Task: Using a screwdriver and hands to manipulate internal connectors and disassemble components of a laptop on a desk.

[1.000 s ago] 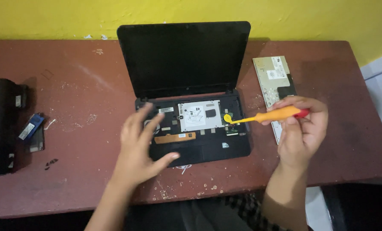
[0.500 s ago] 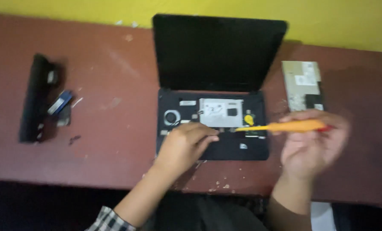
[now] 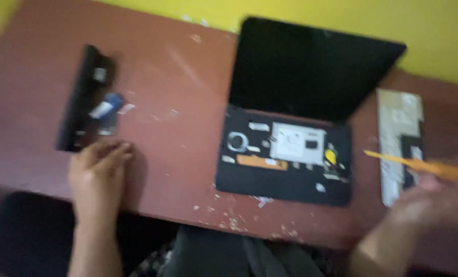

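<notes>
1. Two bare hands are over the brown table (image 3: 177, 87): the left hand (image 3: 96, 172) lies flat and released near the front edge, just below a long black bar-shaped part (image 3: 82, 97) and a small blue piece (image 3: 106, 106) toward the left edge.
2. The right hand (image 3: 434, 202), blurred, grasps an orange screwdriver (image 3: 419, 165) near the right edge.
3. Between them sits an opened black laptop (image 3: 285, 154), keyboard removed; a grey panel (image 3: 398, 138) lies beside it.
</notes>
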